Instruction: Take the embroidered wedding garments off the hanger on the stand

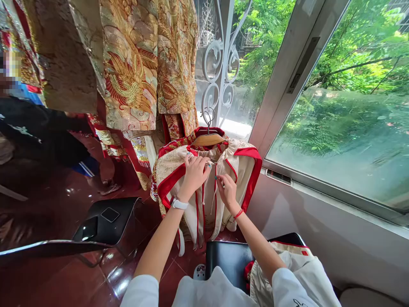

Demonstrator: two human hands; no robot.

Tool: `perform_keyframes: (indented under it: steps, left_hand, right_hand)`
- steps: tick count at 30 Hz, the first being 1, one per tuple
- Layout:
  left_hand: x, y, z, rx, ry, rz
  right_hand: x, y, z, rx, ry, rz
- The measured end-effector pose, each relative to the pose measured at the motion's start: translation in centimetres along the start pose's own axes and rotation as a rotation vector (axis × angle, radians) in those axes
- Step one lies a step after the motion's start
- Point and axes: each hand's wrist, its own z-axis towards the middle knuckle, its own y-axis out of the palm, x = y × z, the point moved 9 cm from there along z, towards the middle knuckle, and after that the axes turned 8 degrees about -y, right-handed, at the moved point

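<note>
A cream garment with red trim (209,204) hangs in front of me on a wooden hanger (207,140). Thin white cords (203,194) dangle from its gathered neckline. My left hand (195,172) lies over the upper front, its thumb and fingers closed on the cloth near the neck opening. Just right of it, my right hand (227,192) pinches at the front opening with thumb and forefinger, apparently on a thin white cord. The fingertips hide exactly what is between them. A white watch is on my left wrist, a red string on my right.
Gold embroidered robes (131,68) hang at upper left. A black chair (108,221) stands lower left, near another person in dark clothes (41,136). Cream cloth (297,264) lies over a black seat (226,260) below me. A phone (278,177) rests on the sill by the window (345,128).
</note>
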Motion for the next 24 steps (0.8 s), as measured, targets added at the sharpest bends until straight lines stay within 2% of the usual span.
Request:
perform_keyframes:
  steps: [3,6,9,13,19,24]
  left_hand:
    - [0.5,0.2,0.2,-0.033,0.004,0.051]
    - [0.4,0.5,0.6,-0.068,-0.014,0.072]
    - [0.1,1.0,0.8,-0.104,-0.032,0.082]
    - [0.1,1.3,0.6,-0.104,-0.029,0.11]
    - [0.5,1.1,0.1,-0.059,-0.023,0.122]
    - [0.7,1.0,0.0,-0.023,-0.012,0.124]
  right_hand:
    - [-0.2,0.2,2.6,0.014,0.194,0.009]
    - [-0.2,0.3,4.7,0.0,0.274,-0.023]
    - [-0.1,0.1,5.1,-0.012,0.29,0.089]
    - [0.6,0.2,4.3,-0.036,0.394,0.344]
    - [0.1,0.1,5.1,-0.025,0.306,0.21]
    - [-0.5,0.1,4.8,-0.067,0.277,0.181]
